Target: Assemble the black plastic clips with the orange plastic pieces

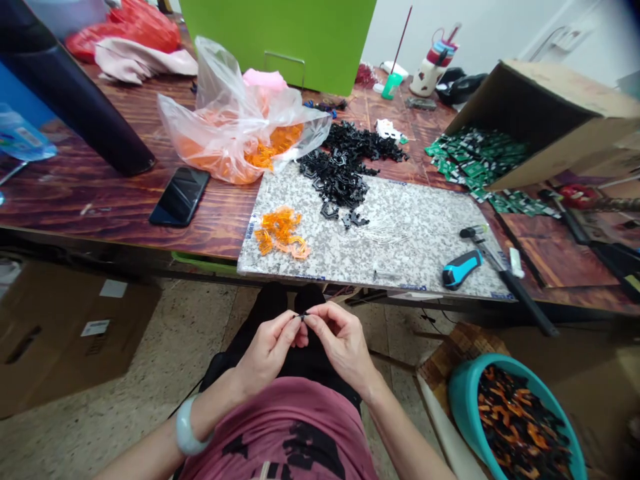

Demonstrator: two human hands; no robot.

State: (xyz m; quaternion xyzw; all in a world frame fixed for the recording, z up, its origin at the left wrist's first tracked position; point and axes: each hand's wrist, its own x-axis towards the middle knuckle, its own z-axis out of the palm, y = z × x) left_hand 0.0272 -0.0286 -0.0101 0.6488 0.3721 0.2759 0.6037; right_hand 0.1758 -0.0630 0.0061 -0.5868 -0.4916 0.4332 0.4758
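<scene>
Over my lap, in front of the table edge, my left hand (pixel 274 343) and my right hand (pixel 336 335) meet at the fingertips. Both pinch one small black plastic part (pixel 303 316), mostly covered by the fingers. On the speckled board (pixel 425 220) beyond lie a small pile of orange translucent plastic pieces (pixel 281 232) and a larger heap of black plastic pieces (pixel 345 163). Thin pale wires or strips (pixel 385 229) are spread beside the black heap.
An open plastic bag (pixel 220 133) of orange pieces and a phone (pixel 180 197) lie left. Right are a blue-black utility knife (pixel 461 269), a black-handled tool (pixel 525 300) and a tipped cardboard box (pixel 565 100) spilling green circuit boards (pixel 470 157). A teal bucket (pixel 457 393) of black-orange parts stands lower right.
</scene>
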